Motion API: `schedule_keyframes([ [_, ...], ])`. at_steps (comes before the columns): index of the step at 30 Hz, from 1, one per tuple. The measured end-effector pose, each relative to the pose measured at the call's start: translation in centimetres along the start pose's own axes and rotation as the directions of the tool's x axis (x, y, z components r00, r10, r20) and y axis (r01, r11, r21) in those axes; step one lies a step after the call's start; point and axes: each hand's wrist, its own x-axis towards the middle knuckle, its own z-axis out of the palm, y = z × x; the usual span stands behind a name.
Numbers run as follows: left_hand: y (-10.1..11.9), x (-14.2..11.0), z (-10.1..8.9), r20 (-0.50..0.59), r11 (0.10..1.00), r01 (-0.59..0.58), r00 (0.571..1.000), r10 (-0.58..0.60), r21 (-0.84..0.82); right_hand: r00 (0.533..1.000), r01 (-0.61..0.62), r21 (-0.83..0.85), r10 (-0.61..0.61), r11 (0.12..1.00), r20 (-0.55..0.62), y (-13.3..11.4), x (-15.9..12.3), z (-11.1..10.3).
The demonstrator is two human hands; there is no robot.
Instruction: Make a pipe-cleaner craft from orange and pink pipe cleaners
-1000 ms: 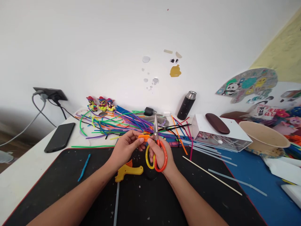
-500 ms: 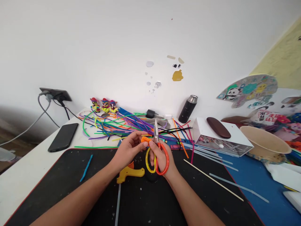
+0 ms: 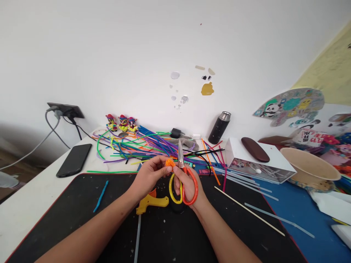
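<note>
Between the thumb and fingers of my left hand [image 3: 151, 173] is a small orange fuzzy piece [image 3: 170, 162], rounded and bunched like bent pipe cleaner. My right hand [image 3: 192, 184] grips a pair of scissors [image 3: 181, 159] with one yellow and one red handle, blades pointing up and away. My right thumb tip is close to the orange piece; I cannot tell whether it touches. Below my left hand a yellow glue gun [image 3: 152, 202] lies on the black mat [image 3: 115, 230], a translucent glue stick [image 3: 137, 237] running from it toward me.
Many coloured pipe cleaners [image 3: 156, 144] spread behind my hands. Left are a phone [image 3: 74, 160], three small figures [image 3: 123, 123] and a blue twisted piece [image 3: 101, 196]. Right are a thin stick [image 3: 249, 210], glue sticks [image 3: 255, 186], a white box [image 3: 261, 164], a bowl [image 3: 309, 160] and a black flask [image 3: 219, 128].
The orange piece has turned in my fingers and now shows a rounder side. The scissors have tilted slightly to the left. Both hands stay in nearly the same place.
</note>
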Motion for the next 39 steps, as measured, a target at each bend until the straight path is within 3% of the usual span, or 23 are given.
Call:
schedule_keyframes([
  [7,0.38,-0.08,-0.13,-0.005,0.999,-0.004,1.000,0.004,0.042,1.000,-0.002,-0.013,0.002,1.000,-0.009,-0.27,-0.25,0.31],
  [13,0.55,0.10,-0.79,-0.058,0.984,-0.129,0.989,0.137,0.122,0.998,0.025,0.004,-0.025,1.000,-0.051,-0.62,-0.02,0.00],
  [21,-0.26,-0.12,-0.88,0.014,0.900,-0.222,0.972,0.234,0.375,0.998,0.034,0.023,-0.032,0.999,-0.049,-0.69,0.04,-0.02],
  [39,-0.31,-0.32,-0.59,0.054,0.855,-0.281,0.956,0.287,0.437,0.999,0.003,0.011,-0.003,1.000,-0.046,0.01,-0.01,0.38],
])
